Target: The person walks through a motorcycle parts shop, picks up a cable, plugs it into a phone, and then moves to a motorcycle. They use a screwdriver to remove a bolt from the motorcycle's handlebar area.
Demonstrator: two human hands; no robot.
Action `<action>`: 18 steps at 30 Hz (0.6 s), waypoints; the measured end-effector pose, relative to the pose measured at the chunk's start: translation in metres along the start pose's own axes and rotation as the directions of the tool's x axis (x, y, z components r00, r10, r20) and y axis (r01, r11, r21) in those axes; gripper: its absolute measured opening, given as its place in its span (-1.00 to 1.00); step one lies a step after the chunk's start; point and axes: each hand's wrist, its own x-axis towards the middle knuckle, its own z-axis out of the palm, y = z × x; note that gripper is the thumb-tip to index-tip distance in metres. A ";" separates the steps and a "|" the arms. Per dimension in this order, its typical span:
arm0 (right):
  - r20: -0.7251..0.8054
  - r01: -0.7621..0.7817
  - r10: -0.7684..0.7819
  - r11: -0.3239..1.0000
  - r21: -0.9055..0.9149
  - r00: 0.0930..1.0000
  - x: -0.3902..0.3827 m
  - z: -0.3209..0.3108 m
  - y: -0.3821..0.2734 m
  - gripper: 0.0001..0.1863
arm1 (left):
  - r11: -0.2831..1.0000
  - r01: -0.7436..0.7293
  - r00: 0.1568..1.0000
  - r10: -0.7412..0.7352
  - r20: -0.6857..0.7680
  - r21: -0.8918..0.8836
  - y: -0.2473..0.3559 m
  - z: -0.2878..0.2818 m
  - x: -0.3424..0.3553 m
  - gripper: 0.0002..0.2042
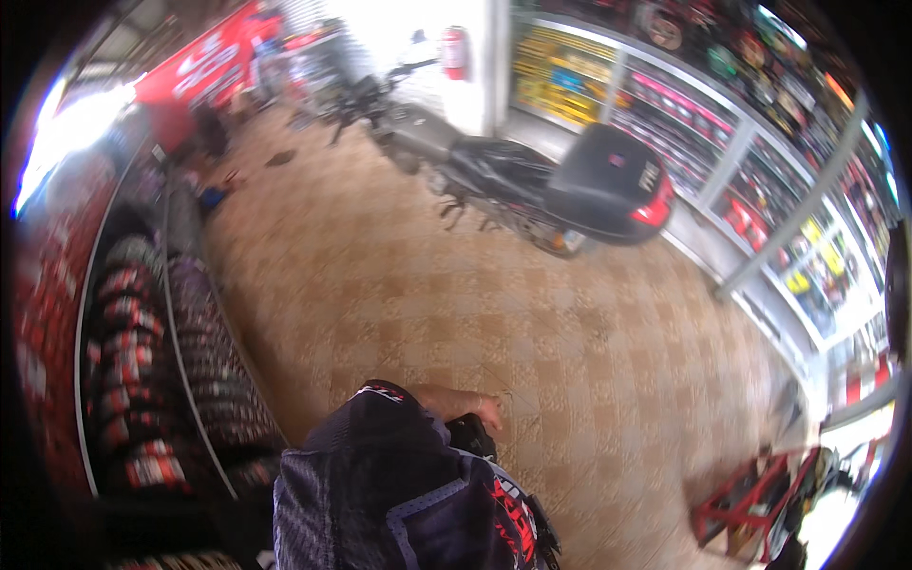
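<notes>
My left hand reaches out from a dark short sleeve, with the forearm bent across the front of my body. It is above the tiled floor, beside a small black thing close to my torso whose kind I cannot make out. The hand is small and blurred, so its finger position and anything in it do not show. No part of my right hand appears. Farther off, past my hand, stands a dark motorcycle with a black top box and a red rear light.
Tyres line a rack along the left. Glass display cases with packaged goods run along the right. A red metal stand is at the lower right. A fire extinguisher and a red banner are at the back.
</notes>
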 end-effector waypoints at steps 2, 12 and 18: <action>-0.021 0.072 -0.072 0.997 -0.028 0.997 0.031 -0.044 -0.033 -0.42 | 0.992 0.082 0.995 -0.087 -0.048 -0.091 -0.019 0.013 -0.035 -0.04; 0.046 0.140 -0.133 0.961 -0.240 0.990 0.103 -0.053 -0.190 -0.38 | 0.817 -0.001 0.924 -0.220 -0.312 -0.577 -0.182 0.026 -0.161 -0.29; 0.345 0.325 -0.197 0.872 -0.365 0.917 0.079 0.129 -0.320 -0.36 | 0.572 0.107 0.848 -0.480 -0.226 -0.813 -0.320 0.033 -0.172 -0.02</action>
